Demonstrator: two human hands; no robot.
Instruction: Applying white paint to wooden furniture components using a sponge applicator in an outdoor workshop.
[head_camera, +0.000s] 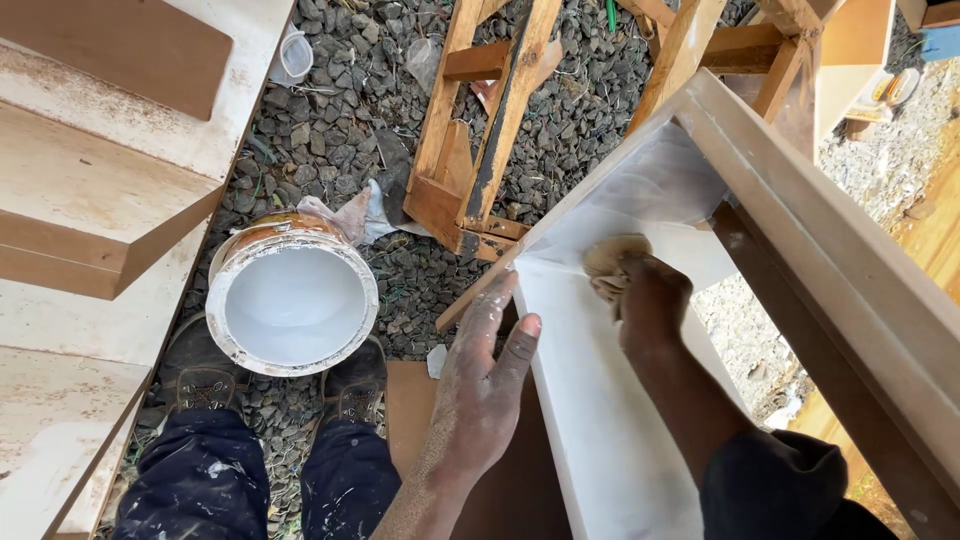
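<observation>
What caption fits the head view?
Right hand rubs a tan pad on a white-coated board; left hand steadies its edge.

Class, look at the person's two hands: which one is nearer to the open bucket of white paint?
Left. The left hand rests on the white board's edge, just right of the paint bucket; the right hand is farther right, pressing a cloth inside the board.

Two hands: the left hand (485, 385) and the right hand (650, 300); one tan cloth (612, 258); one white-painted panel (610, 400). One paint bucket (292, 300); two boots (205, 375) (355, 385); one wooden frame (480, 130) far off.
</observation>
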